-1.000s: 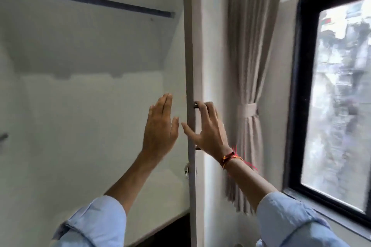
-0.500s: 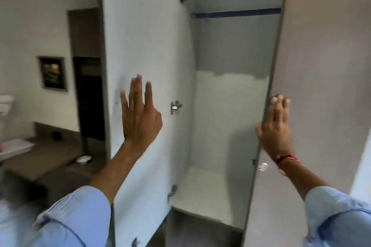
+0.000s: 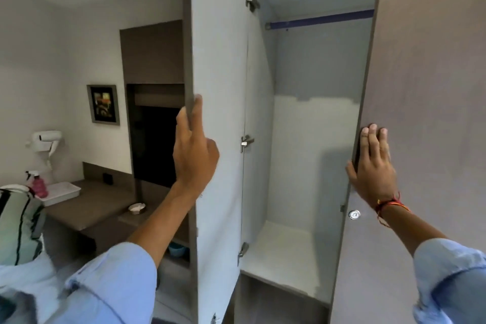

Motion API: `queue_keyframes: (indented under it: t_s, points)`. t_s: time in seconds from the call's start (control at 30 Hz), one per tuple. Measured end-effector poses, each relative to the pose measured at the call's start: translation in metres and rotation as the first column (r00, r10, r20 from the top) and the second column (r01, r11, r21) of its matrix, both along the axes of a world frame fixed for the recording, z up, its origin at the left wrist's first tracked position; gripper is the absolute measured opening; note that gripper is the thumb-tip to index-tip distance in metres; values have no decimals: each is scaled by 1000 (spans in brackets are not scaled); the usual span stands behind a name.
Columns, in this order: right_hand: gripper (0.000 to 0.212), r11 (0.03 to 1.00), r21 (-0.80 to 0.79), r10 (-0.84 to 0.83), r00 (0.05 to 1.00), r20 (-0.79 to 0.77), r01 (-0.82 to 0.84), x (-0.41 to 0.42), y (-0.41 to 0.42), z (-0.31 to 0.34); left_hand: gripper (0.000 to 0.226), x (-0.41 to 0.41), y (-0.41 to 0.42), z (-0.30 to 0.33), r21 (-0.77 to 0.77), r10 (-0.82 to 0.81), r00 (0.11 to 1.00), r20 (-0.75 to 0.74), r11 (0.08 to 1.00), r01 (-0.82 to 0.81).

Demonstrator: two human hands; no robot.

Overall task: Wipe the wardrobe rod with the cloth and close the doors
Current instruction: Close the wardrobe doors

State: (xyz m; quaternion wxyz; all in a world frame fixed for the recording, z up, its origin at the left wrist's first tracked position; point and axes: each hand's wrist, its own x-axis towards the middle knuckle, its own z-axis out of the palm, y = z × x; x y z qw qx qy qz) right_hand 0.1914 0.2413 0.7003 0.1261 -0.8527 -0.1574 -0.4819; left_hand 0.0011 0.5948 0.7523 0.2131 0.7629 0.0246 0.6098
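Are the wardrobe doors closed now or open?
Open: the left door and right door stand apart, showing the rod.

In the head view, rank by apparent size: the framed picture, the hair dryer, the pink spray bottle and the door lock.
1. Framed picture
2. Hair dryer
3. Pink spray bottle, nearly the dryer's size, so that order is unsure
4. Door lock
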Motion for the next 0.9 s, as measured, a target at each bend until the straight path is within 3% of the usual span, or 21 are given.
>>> queue_keyframes:
  t_s: [0.13,0.3,0.43,0.5,0.9]
  points:
    - [79,999,-19,-38,999,-4,38,5,-2,4,89,18,-65,-11,102,-198,980,35,976,194]
    - [62,987,-155,-43,999,-3,42,9,-31,16,80,85,-134,-14,239,-340,923,-181,895,376]
    - [68,927,-359,-137,989,-60,107,15,-56,33,76,152,-189,-8,368,-161,916,-367,879,303]
    - [70,903,-407,-178,981,-69,135,17,-54,39,83,175,-205,-6,361,-104,903,-418,893,270]
    - [75,882,-409,-323,932,-165,234,57,-27,48,97,236,-225,18,433,75,810,-582,872,230]
